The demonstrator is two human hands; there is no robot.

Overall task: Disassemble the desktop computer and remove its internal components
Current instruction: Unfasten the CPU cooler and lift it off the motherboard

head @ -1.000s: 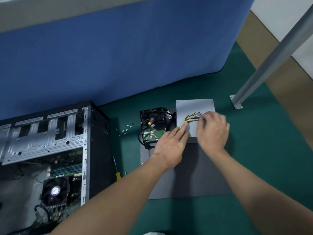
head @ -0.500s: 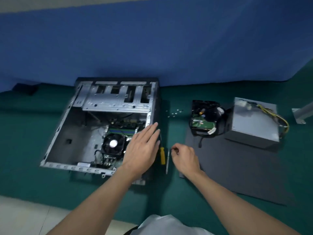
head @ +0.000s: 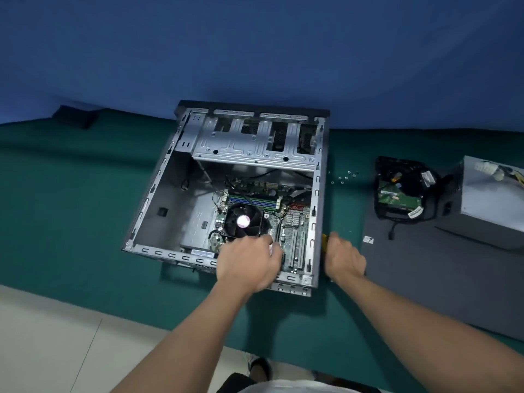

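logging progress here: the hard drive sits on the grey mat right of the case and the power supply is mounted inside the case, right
Not quite. The head view shows the power supply outside the case, on the grey mat to the right of the hard drive. The rest is correct.

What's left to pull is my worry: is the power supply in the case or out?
Out. The power supply sits on the dark mat to the right of the open case, not touching it.
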